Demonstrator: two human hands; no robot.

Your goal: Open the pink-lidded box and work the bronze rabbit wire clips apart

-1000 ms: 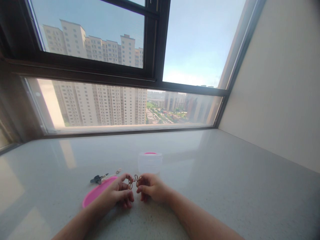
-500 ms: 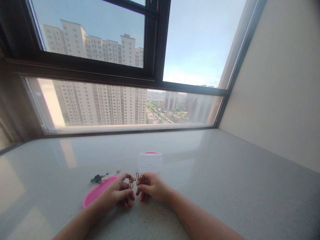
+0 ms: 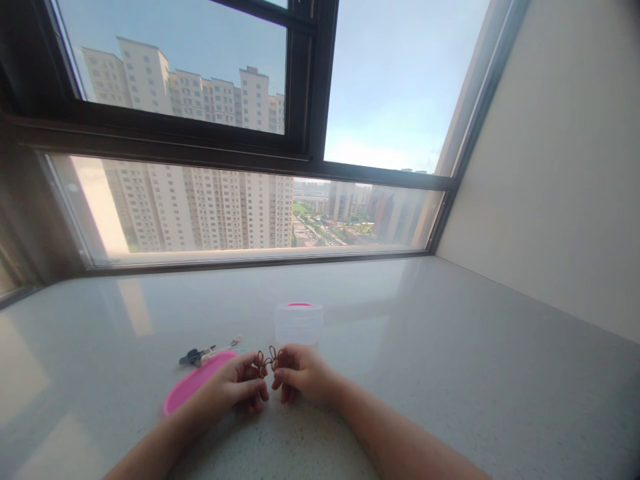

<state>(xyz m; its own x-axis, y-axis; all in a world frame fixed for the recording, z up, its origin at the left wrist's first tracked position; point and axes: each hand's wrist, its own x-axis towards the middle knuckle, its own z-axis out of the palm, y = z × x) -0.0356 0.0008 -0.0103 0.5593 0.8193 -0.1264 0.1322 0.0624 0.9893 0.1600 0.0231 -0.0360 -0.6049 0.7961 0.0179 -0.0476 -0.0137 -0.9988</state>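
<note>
Thin brown loops span the small gap between my two hands, low in the middle of the head view. They look like bent wire or cord; whether it is one piece or two linked ones I cannot tell. My left hand is closed on the left loops, with its fingers curled. From the other side, my right hand pinches the right loops between thumb and fingers. Both hands are just above the speckled pale counter. Fingers cover part of the loops.
A pink oval lid or tray lies partly behind my left forearm. Beside it are a dark clip-like item and a small pale item. Behind my hands stands a clear plastic box with a pink top piece. A window rises beyond.
My left fingers have drawn in slightly around their loops. The loops in both hands now look closer together. The pink piece and the clear box stay in place.
</note>
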